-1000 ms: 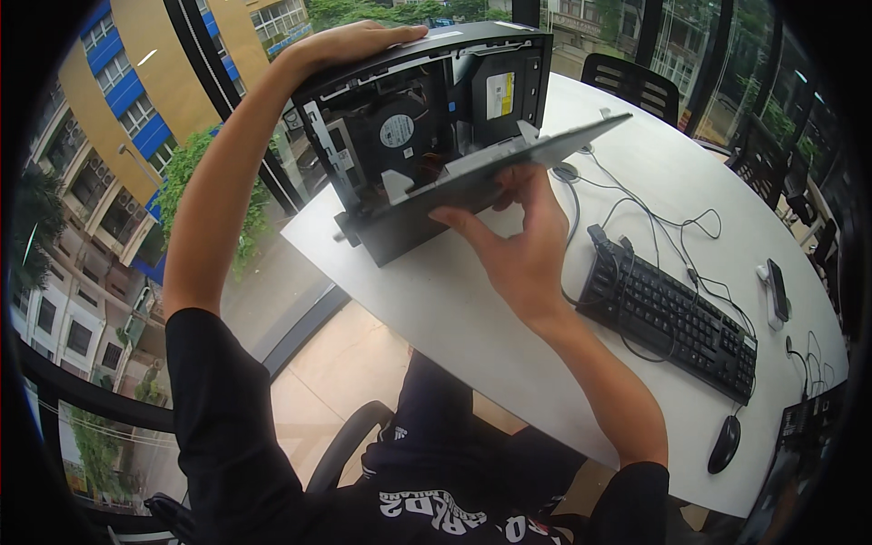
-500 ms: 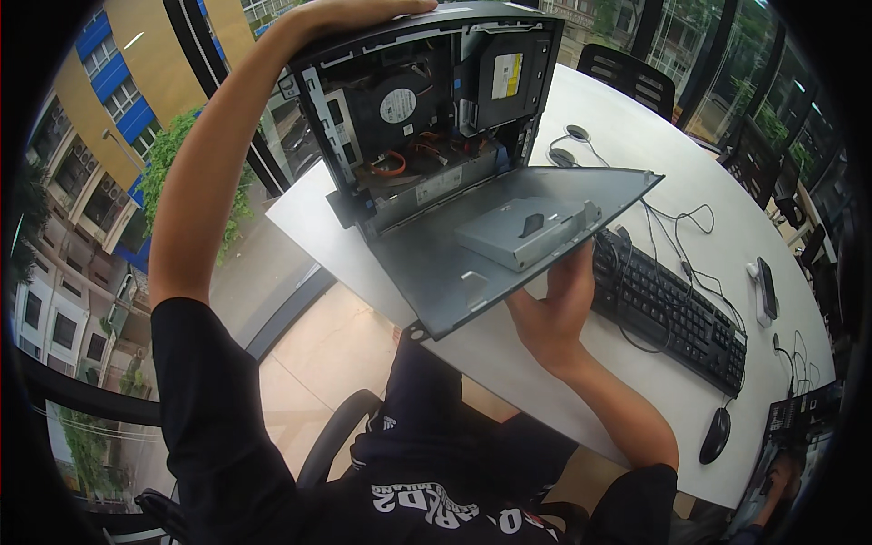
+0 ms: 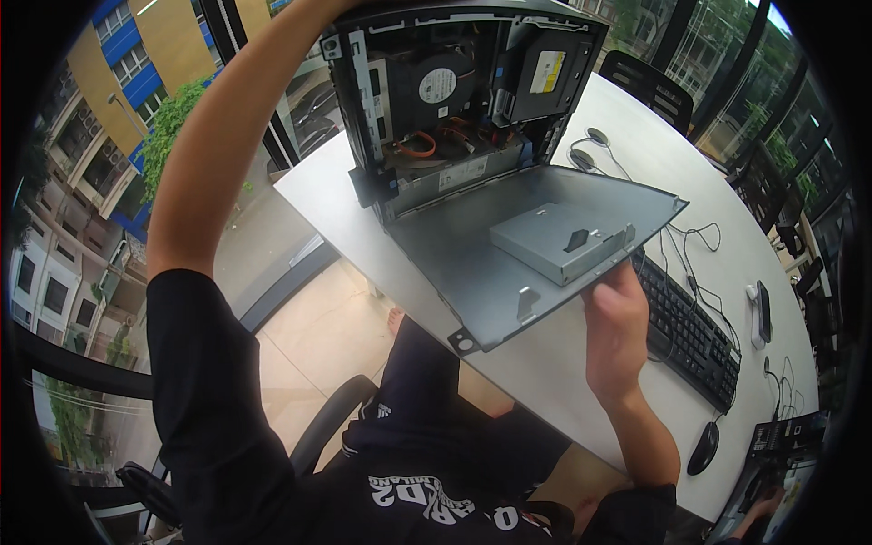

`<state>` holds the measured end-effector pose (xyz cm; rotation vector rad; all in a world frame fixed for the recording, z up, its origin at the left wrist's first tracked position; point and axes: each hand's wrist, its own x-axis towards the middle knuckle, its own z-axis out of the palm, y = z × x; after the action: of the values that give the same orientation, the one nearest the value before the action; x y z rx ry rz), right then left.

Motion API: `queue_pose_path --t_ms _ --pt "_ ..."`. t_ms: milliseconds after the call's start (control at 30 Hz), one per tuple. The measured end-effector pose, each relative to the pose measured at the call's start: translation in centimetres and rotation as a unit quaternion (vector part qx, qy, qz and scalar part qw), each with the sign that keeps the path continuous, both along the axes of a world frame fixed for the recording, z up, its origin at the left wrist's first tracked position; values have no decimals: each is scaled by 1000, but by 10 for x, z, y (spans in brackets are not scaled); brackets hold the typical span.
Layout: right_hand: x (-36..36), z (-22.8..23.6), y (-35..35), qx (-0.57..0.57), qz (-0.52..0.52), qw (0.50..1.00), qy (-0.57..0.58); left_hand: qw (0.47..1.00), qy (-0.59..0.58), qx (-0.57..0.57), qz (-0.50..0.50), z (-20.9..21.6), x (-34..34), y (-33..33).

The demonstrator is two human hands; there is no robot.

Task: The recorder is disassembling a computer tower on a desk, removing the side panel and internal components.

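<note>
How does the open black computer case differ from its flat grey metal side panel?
The open black computer case is a deep box; the flat grey metal side panel is thin. The case stands upright; the panel slants outward. The case holds a black fan; the panel bears a raised metal box. Both look roughly rectangular.

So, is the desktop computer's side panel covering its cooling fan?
No, the side panel tilts outward from the computer case, leaving the cooling fan exposed.

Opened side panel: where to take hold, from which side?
Likely the side panel by its long outer edge, coming from the person's near right: that thin edge juts free, while the opposite one meets the computer case.
</note>
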<state>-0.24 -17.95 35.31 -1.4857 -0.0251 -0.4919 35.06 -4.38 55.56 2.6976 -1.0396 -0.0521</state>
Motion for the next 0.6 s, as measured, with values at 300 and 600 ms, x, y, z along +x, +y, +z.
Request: queue_pose_path --t_ms 300,600 --pt "-28 26 4 60 19 987 145 997 -16 -48 -51 -2 -17 7" --pt "-27 31 14 184 25 972 146 998 -28 -29 -49 -3 -2 2"
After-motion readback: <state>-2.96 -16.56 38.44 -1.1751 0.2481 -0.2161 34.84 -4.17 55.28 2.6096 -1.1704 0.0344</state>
